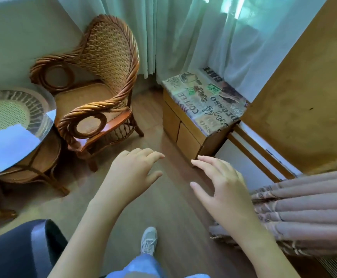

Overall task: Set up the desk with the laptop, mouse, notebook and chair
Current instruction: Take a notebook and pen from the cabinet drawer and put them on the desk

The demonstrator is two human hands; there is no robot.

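Note:
A brown wicker armchair [101, 91] stands in the far left corner, facing right, its seat bare. My left hand [133, 171] hovers over the wooden floor in front of the chair, fingers spread, holding nothing. My right hand [221, 183] hangs beside it to the right, also spread and holding nothing, just short of the corner of a low cabinet. Neither hand touches anything. No laptop, mouse or notebook is in view.
A round glass-topped wicker table [13, 137] stands at the left. A low wooden cabinet [189, 137] with a coffee-print cover sits under pale curtains [183, 33]. A pleated bed skirt [303, 213] fills the lower right. A dark rounded object [17, 249] sits bottom left. My shoe [148, 240] is on the floor.

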